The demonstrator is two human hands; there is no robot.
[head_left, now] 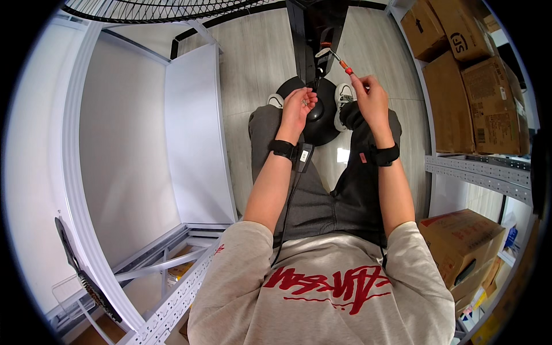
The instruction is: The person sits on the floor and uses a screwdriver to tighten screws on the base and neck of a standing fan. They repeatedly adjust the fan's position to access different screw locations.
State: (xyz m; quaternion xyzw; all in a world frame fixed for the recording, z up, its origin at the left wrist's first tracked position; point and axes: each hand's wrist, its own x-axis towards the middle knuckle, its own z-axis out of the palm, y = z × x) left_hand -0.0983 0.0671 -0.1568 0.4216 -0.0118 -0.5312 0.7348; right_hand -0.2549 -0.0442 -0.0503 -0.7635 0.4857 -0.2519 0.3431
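My right hand [371, 100] is closed around a slim tool with a red-and-orange handle [346, 66]. Its thin metal shaft points up and left, toward a whitish oval piece [323, 52] by the black column; I cannot tell whether that piece belongs to the tool. The tall black column [300, 40] rises from a round black base [322, 129] on the floor between my shoes. Beside the column's lower end, my left hand [298, 109] has its fingers curled together. Something small may be between them, too small to make out. Each wrist wears a black strap.
On the right, cardboard boxes [448, 106] stack on a metal shelf, with another box [460, 247] lower down. A white panel [198, 138] and metal frame stand at left. A black wire grille [172, 12] spans the top left. A black cable [287, 210] runs down from my left wrist.
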